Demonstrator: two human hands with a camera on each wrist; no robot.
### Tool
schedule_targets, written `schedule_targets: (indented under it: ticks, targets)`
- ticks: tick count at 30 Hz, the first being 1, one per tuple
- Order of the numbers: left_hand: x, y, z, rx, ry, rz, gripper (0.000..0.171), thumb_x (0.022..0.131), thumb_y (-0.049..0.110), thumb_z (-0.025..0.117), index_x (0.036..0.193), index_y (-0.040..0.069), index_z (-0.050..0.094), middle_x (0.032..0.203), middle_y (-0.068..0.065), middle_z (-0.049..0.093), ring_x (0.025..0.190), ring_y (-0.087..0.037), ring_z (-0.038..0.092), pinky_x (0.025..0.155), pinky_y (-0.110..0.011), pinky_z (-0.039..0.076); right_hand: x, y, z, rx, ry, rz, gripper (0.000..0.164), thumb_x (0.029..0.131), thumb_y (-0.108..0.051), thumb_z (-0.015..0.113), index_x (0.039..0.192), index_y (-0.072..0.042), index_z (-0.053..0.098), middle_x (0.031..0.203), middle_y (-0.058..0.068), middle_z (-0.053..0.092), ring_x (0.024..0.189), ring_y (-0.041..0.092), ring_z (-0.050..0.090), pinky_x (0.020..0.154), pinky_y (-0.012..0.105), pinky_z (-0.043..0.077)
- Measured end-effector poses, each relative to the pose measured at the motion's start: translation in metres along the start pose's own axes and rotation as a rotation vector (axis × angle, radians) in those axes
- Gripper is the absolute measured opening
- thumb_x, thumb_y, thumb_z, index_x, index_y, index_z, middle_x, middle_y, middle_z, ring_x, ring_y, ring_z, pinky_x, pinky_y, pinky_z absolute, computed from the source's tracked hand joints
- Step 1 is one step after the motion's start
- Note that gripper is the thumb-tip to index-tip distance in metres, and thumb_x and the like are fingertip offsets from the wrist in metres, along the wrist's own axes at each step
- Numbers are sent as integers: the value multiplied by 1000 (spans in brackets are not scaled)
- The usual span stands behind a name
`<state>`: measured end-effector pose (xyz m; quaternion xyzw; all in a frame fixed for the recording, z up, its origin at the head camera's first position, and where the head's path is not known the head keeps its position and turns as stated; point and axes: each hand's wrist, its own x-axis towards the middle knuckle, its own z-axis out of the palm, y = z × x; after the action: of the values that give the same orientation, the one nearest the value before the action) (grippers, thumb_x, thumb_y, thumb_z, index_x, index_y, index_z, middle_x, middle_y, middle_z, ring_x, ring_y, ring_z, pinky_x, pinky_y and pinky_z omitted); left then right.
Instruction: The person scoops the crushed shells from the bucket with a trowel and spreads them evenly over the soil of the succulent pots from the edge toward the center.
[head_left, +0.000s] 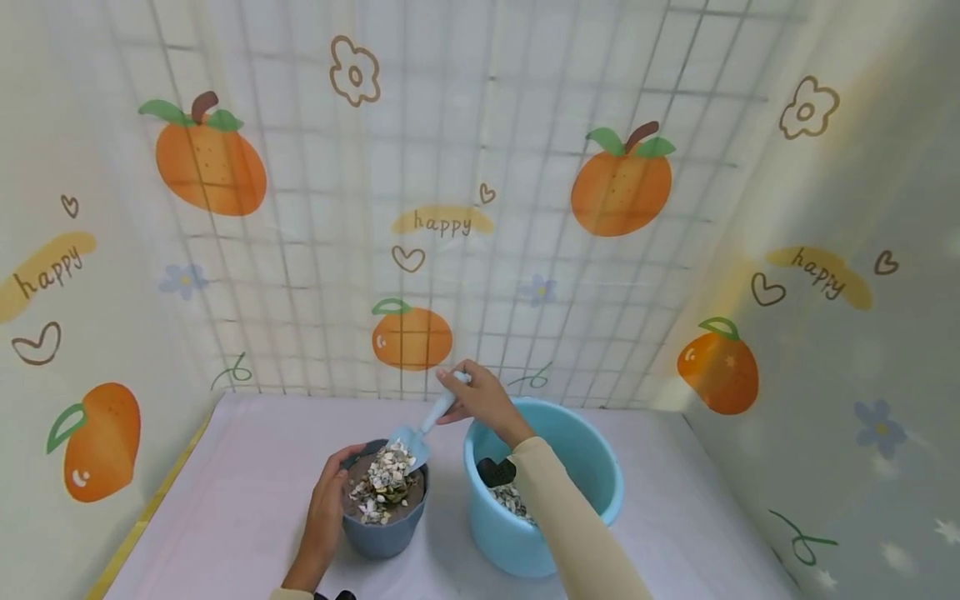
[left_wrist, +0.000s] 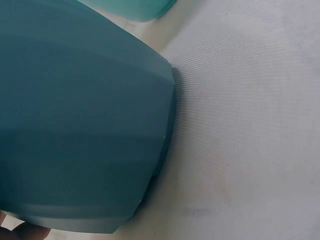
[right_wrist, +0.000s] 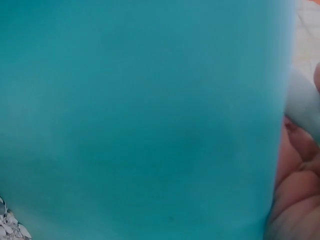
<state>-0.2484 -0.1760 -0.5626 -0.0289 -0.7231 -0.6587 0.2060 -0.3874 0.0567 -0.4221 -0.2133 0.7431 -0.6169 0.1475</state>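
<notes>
My right hand (head_left: 483,400) grips the handle of a light blue hand trowel (head_left: 438,410), its blade tilted down over a grey-blue plant pot (head_left: 386,537). White and grey pebbly chips (head_left: 392,467) lie on the blade and on the brown soil (head_left: 408,492), around a small greenish plant (head_left: 386,494). My left hand (head_left: 322,508) holds the pot's left side near the rim; in the left wrist view its fingertips (left_wrist: 30,231) show at the pot's edge. In the right wrist view a bucket wall covers much of the scene, with the right hand (right_wrist: 300,190) at its edge.
Right of the pot stands a light blue bucket (head_left: 600,467) with more chips (head_left: 510,500) and a dark object (head_left: 497,472) inside; the right forearm crosses its rim. A white cloth (head_left: 247,467) covers the table. Printed curtains (head_left: 450,283) with a wire grid behind them enclose the back and sides.
</notes>
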Motion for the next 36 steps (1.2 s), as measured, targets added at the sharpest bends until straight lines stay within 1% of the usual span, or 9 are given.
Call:
schedule_targets:
  ticks: [4, 7, 14, 20, 23, 28, 30, 32, 36]
  targets:
    - [-2, -2, 1, -11, 8, 18, 43, 106, 7, 21, 139, 10, 49, 143, -4, 48, 141, -18, 29, 111, -28, 17, 0, 2, -1, -21, -13, -12, 54, 90, -51, 66, 111, -3, 51, 80, 24, 69, 73, 42, 69, 70, 45, 56]
    - [-2, 2, 2, -24, 5, 30, 44, 106, 4, 20, 140, 6, 48, 144, -7, 47, 141, -19, 28, 108, -19, 18, 1, 2, -1, -46, -13, -23, 53, 91, -50, 65, 111, -3, 51, 80, 23, 69, 72, 42, 69, 72, 44, 56]
    - [-8, 30, 2, -27, -14, 55, 44, 103, -3, 20, 139, -6, 44, 143, -20, 45, 141, -33, 28, 109, -24, 20, 0, -2, -1, -90, -24, -24, 41, 96, -42, 62, 109, -4, 56, 82, 23, 69, 69, 37, 70, 73, 43, 56]
    - [-11, 39, 2, -9, -13, 42, 44, 103, -2, 20, 139, -5, 45, 143, -19, 46, 141, -31, 28, 109, -24, 21, -13, -19, 4, -121, -33, -59, 33, 99, -36, 60, 100, -3, 61, 79, 23, 69, 72, 44, 68, 70, 43, 57]
    - [-11, 38, 2, -10, -17, 23, 44, 104, -1, 20, 140, -4, 45, 144, -17, 46, 142, -28, 28, 110, -25, 20, -16, -22, 5, -118, -27, -64, 34, 98, -37, 60, 100, -3, 61, 77, 22, 69, 73, 47, 67, 69, 44, 57]
    - [-10, 35, 2, 1, -12, 29, 43, 104, 0, 21, 140, -4, 44, 143, -17, 46, 141, -30, 28, 109, -25, 21, -2, -2, -1, -130, -21, -66, 50, 91, -54, 63, 100, -6, 62, 76, 19, 70, 70, 42, 69, 68, 42, 57]
    - [-8, 28, 2, -8, -7, 35, 44, 104, 0, 20, 140, -3, 45, 143, -16, 46, 141, -30, 28, 108, -22, 21, 2, 6, -3, -134, -21, -70, 55, 87, -60, 64, 100, -6, 62, 76, 18, 70, 67, 37, 70, 67, 42, 57]
    - [-6, 19, 2, -20, -2, 21, 44, 104, 0, 20, 140, -1, 46, 143, -12, 47, 141, -24, 29, 108, -21, 21, 2, 6, -2, -135, -19, -71, 54, 88, -59, 64, 99, -7, 62, 76, 17, 70, 65, 35, 70, 67, 43, 57]
    - [-4, 1, 2, -31, 18, 31, 44, 105, 5, 21, 140, 8, 48, 143, -5, 48, 140, -17, 30, 105, -16, 21, 2, 5, -2, -130, -16, -71, 53, 88, -58, 64, 98, -6, 62, 76, 18, 70, 65, 34, 70, 66, 43, 57]
